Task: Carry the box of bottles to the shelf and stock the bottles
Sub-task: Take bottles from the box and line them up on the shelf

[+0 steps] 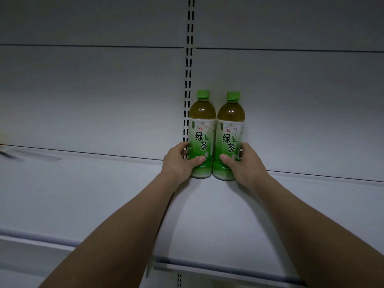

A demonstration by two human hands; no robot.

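Observation:
Two green tea bottles with green caps and white-green labels stand upright side by side at the back of a white shelf (104,194). My left hand (179,161) wraps the lower part of the left bottle (202,129). My right hand (244,163) grips the lower part of the right bottle (230,132). The bottles touch each other and their bases rest on the shelf, close to the back panel. The box is not in view.
A slotted metal upright (188,69) runs down the back panel just behind the left bottle. The shelf's front edge rail (207,265) crosses below my forearms. A blurred object (6,152) sits at the far left of the shelf.

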